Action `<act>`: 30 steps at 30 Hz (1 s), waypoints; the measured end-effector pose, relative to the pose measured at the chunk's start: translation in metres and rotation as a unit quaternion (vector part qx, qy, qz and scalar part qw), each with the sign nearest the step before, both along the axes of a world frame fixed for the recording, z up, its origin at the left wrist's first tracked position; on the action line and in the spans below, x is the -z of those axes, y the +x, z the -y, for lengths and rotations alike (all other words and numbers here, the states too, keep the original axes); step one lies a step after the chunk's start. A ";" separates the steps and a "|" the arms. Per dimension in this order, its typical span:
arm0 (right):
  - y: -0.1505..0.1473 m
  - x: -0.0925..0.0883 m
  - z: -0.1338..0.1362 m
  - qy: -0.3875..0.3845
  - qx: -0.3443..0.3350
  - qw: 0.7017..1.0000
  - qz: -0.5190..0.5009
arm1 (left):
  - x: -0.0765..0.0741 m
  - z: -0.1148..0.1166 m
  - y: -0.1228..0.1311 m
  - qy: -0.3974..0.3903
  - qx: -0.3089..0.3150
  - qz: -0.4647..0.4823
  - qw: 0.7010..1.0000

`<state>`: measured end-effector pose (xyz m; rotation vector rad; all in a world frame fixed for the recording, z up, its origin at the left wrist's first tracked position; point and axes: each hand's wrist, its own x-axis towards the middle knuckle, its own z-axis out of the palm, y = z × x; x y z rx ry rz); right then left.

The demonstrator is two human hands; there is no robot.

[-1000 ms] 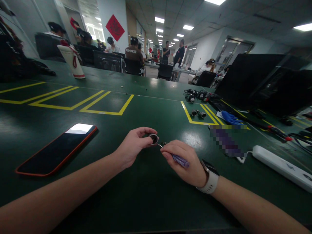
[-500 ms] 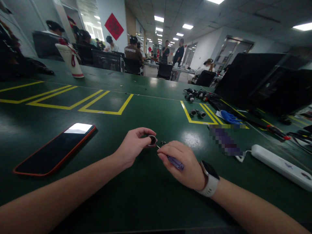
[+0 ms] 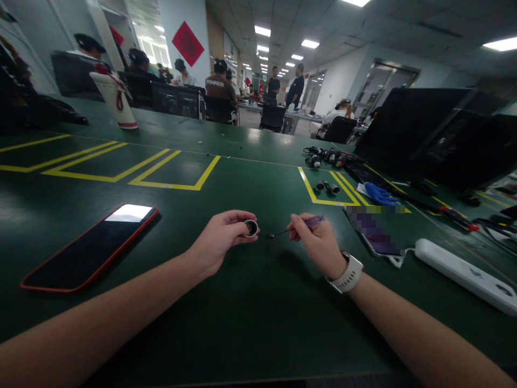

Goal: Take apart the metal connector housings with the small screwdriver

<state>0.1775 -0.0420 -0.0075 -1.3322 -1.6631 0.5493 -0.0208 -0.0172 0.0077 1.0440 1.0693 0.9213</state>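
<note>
Between the thumb and fingers of my left hand [image 3: 220,240] is a round metal ring-shaped part [image 3: 252,228], its hollow side facing me. My right hand [image 3: 317,240] is closed around the purple handle of a small screwdriver [image 3: 315,221]. The thin shaft points left, and its tip is at a tiny metal piece [image 3: 272,235] by the green table top; whether the piece sits on the tip or on the table I cannot tell. A gap separates the tip from the ring-shaped part.
A phone in an orange case [image 3: 91,248] lies at left. Two metal fittings [image 3: 327,187] lie within yellow tape at right, with dark connectors [image 3: 319,156] behind. A second phone [image 3: 374,231], a white power strip [image 3: 464,275] and a blue glove [image 3: 379,194] are further right. A white cup [image 3: 117,102] stands behind.
My right hand has turned and drawn right, away from the ring-shaped part, so the screwdriver tip is now at the tiny piece. My left hand has tilted the ring-shaped part slightly toward me.
</note>
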 end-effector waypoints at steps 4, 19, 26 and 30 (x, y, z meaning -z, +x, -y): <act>-0.002 0.007 -0.003 -0.016 -0.006 1.000 0.018 | 0.001 0.000 -0.001 -0.001 0.008 0.006 1.000; 0.000 0.000 0.003 0.059 -0.109 0.979 0.161 | -0.003 0.002 0.001 -0.010 0.006 -0.006 1.000; 0.010 -0.009 0.001 -0.026 -0.096 0.995 0.024 | -0.001 0.001 0.000 -0.008 0.006 -0.005 1.000; 0.020 -0.018 0.000 -0.094 -0.127 0.987 -0.026 | 0.001 0.000 -0.001 -0.008 0.008 -0.004 1.000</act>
